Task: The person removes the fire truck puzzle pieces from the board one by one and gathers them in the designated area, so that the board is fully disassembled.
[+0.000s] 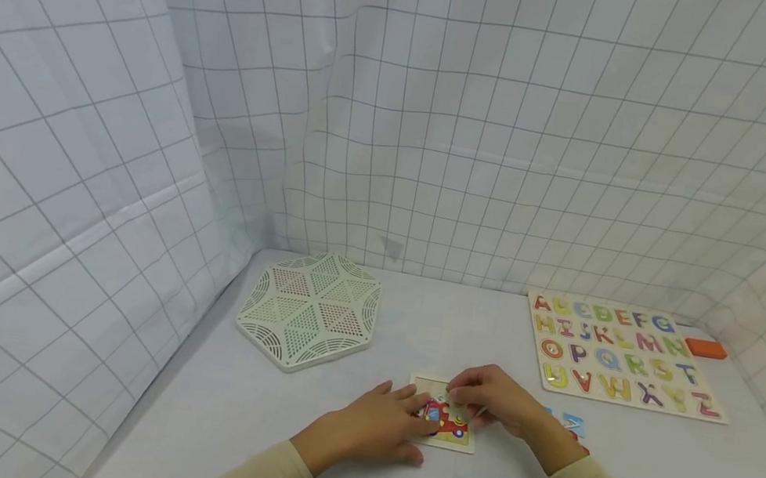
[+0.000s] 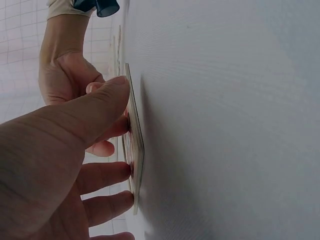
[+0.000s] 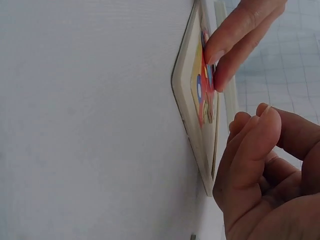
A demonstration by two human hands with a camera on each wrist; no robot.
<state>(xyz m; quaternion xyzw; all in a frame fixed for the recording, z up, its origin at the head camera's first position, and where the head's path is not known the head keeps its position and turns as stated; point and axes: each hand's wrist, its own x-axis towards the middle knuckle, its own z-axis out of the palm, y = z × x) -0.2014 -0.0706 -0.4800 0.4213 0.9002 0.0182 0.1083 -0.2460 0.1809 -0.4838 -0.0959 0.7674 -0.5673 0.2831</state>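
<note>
A small wooden jigsaw puzzle with a red car picture lies in its pale frame on the table. Bare tray shows along its upper part. My left hand rests on the puzzle's left side, fingers spread and fairly straight. In the left wrist view its fingertips touch the puzzle and its thumb lies along the edge. Over the upper right part is my right hand, thumb and index finger pinched together. What it pinches seems to be a small puzzle piece, mostly hidden by the fingers; in the right wrist view the fingers cover it.
Loose blue and red puzzle pieces lie beside the right forearm. A wooden alphabet board is at the back right, with an orange block by it. A hexagonal patterned board sits at the back left. White gridded curtains surround the table.
</note>
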